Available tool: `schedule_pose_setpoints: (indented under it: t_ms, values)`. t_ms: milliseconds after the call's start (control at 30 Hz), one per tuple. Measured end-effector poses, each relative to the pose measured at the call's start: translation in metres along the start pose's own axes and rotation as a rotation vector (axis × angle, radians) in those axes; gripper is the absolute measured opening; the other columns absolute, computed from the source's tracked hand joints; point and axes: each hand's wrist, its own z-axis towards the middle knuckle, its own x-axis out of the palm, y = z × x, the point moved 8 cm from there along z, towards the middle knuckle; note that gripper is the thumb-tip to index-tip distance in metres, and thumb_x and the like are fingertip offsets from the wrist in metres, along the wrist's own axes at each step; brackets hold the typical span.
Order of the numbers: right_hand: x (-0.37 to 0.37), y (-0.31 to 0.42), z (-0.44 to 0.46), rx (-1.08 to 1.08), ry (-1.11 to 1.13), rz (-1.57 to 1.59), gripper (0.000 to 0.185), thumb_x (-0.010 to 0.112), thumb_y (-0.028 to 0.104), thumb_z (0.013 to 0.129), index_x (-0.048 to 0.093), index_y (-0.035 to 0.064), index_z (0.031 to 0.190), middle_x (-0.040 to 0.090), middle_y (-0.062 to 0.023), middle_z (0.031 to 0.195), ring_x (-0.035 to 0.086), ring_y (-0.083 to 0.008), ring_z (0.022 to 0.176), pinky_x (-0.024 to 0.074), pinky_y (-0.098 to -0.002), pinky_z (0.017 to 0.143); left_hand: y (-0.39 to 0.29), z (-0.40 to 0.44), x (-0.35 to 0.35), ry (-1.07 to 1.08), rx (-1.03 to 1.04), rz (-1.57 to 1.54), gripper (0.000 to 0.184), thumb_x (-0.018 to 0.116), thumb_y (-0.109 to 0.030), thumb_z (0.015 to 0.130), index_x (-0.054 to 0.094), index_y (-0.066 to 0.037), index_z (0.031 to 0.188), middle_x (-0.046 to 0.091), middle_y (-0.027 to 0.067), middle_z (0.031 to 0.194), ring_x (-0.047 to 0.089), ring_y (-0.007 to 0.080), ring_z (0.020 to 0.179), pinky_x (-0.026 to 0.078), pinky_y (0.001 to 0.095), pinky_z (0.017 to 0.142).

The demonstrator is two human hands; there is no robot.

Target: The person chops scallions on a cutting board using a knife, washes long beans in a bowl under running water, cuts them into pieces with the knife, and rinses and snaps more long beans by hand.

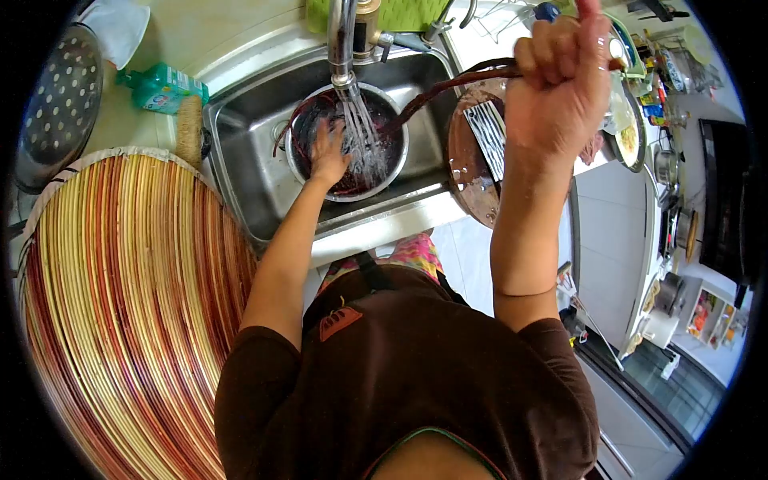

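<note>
Water runs from the faucet into a round metal bowl standing in the steel sink. In the bowl lie dark reddish strands in dark water. My left hand is at the bowl's left part beside the stream, fingers spread over the strands. High at the right, my right hand is closed round a long dark strand, which stretches down to the left into the bowl. Under that strand, right of the sink, a knife with a striped blade lies on a round brown board.
A large round striped woven lid stands left of the sink. Behind it are a green bottle, a brush and a perforated metal pan. A plate of food sits on the right counter, beyond my right hand.
</note>
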Motion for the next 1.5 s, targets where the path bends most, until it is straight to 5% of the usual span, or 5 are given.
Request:
schedule_pose_setpoints:
  t_ms: [267, 533, 967, 1133, 1500]
  values:
    - [-0.035, -0.074, -0.033, 0.283, -0.03, 0.02, 0.028, 0.053, 0.025, 0.097, 0.059, 0.0003, 0.109, 0.053, -0.0003, 0.073, 0.038, -0.0067, 0.058, 0.0311, -0.021, 0.05, 0.011, -0.068, 0.065, 1.028, -0.136, 0.102, 0.042, 0.068, -0.04, 0.082, 0.069, -0.005, 0.105, 0.065, 0.0159, 0.113, 0.061, 0.0323, 0.105, 0.048, 0.0397, 0.09]
    - [-0.08, -0.18, -0.095, 0.703, 0.085, -0.215, 0.037, 0.041, 0.03, 0.102, 0.054, 0.001, 0.121, 0.065, -0.0103, 0.094, 0.061, -0.0125, 0.08, 0.0508, -0.0254, 0.074, 0.017, -0.007, 0.002, 0.685, -0.191, -0.574, 0.016, 0.065, -0.022, 0.084, 0.068, -0.006, 0.084, 0.065, 0.0114, 0.066, 0.062, 0.0212, 0.058, 0.048, 0.0361, 0.058]
    - [-0.056, -0.217, -0.118, 0.508, 0.419, -0.575, 0.019, 0.05, 0.018, 0.097, 0.057, 0.0002, 0.096, 0.057, -0.0031, 0.082, 0.049, -0.0108, 0.078, 0.0419, -0.0267, 0.072, -0.051, 0.074, -0.215, -0.27, -0.073, -1.081, 0.025, 0.058, -0.009, 0.092, 0.05, 0.002, 0.113, 0.062, 0.0056, 0.09, 0.059, 0.0124, 0.08, 0.049, 0.0256, 0.075]
    - [-0.055, -0.192, -0.092, 0.569, 0.042, -0.309, 0.028, 0.051, 0.031, 0.098, 0.054, 0.0075, 0.083, 0.047, 0.0027, 0.069, 0.04, -0.0064, 0.06, 0.0351, -0.0227, 0.056, -0.093, 0.057, -0.163, 0.087, -0.009, -1.296, 0.043, 0.042, -0.037, 0.1, 0.051, -0.006, 0.126, 0.06, 0.0083, 0.115, 0.053, 0.0203, 0.11, 0.039, 0.0349, 0.098]
    - [-0.017, -0.077, -0.027, 0.202, 0.107, -0.08, 0.025, 0.048, 0.031, 0.099, 0.053, 0.0081, 0.107, 0.04, 0.0017, 0.062, 0.035, -0.0082, 0.054, 0.0382, -0.0266, 0.055, -0.04, 0.002, 0.019, 0.418, -0.003, -0.611, 0.043, 0.06, -0.03, 0.089, 0.053, -0.003, 0.123, 0.055, 0.0242, 0.123, 0.052, 0.0325, 0.117, 0.04, 0.0421, 0.097]
